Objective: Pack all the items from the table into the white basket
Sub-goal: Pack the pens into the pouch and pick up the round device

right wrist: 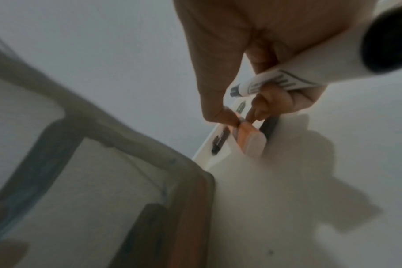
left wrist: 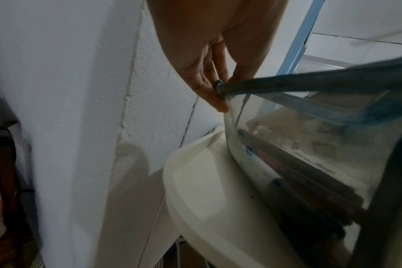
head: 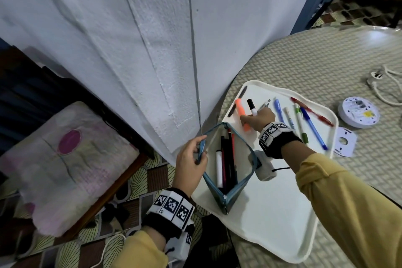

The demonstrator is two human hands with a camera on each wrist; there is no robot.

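Observation:
A clear pencil pouch [head: 228, 172] with a blue zip edge stands open on the white tray [head: 272, 213], with several pens inside. My left hand [head: 202, 147] pinches its left rim, as the left wrist view shows: hand [left wrist: 218, 90], pouch [left wrist: 298, 137], tray [left wrist: 195, 181]. My right hand [head: 243, 118] reaches over the tray's far end. It holds a white marker [head: 252, 106] with a black cap in its curled fingers and pinches an orange highlighter [head: 242, 113]. The right wrist view shows that hand [right wrist: 238, 117], the highlighter [right wrist: 249, 141] and the marker [right wrist: 298, 72]. Several more pens, among them a blue pen [head: 313, 129] and a red pen [head: 311, 114], lie on the tray.
The tray sits on a table with a patterned cloth [head: 326, 61], close to a white wall corner [head: 174, 72]. A round white device [head: 359, 113], a flat white plate [head: 345, 143] and a white cord with a plug [head: 382, 80] lie to the right. A cushioned chair [head: 65, 159] stands on the left.

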